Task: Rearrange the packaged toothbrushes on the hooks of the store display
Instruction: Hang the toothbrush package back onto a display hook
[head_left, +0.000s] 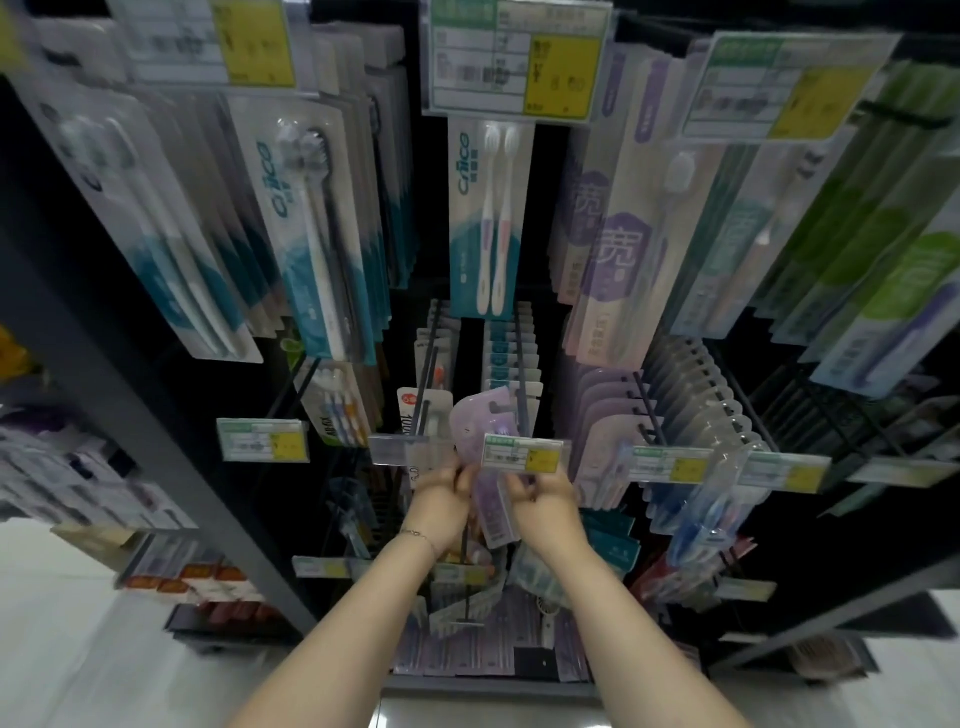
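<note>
**Step in hand: hanging one pack on a middle-row hook**

I hold a purple pack (492, 512) between both hands. My left hand (441, 491) grips its left edge, and my right hand (543, 501) grips its right edge, fingers curled round it. The top of the pack rises behind the price tag (524, 454), just beside the black hook (521, 384) that carries the tag. I cannot tell whether the hanging hole is on the hook.

Next move, as I judge it: line the hole up with the hook tip behind the tag, then slide the pack back along the rod toward the packs already hung there.

Pack appearance: long, narrow, lavender card with a clear rounded blister at the top. The print is too blurred to read.
</note>
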